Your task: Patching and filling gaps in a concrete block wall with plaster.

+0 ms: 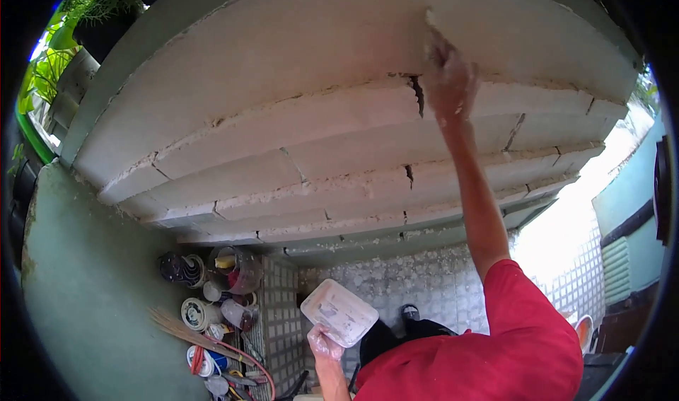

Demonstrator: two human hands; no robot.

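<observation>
My left hand (325, 343) grips the near edge of a shallow white plastic tub (345, 307), whose inside is smeared with pale paste. Up at the wall, my right hand (453, 83) is closed, its fingers spotted with white. A small pale tip juts from it against the smooth upper face of the wall (297, 54); what the fingers hold is too blurred to make out. Just left of that hand, a dark jagged crack (416, 95) runs down a block joint. Lower rows of pale blocks show more open joints, one being a dark gap (409, 175).
A green side wall (99, 281) stands at the left. Beside it are several buckets, including a white one (198, 315) and a clear one (244, 270), plus a straw broom (180, 328) and a pinkish hose (262, 369). White splatter dots the tiled floor (445, 281). Plants (99, 5) hang upper left.
</observation>
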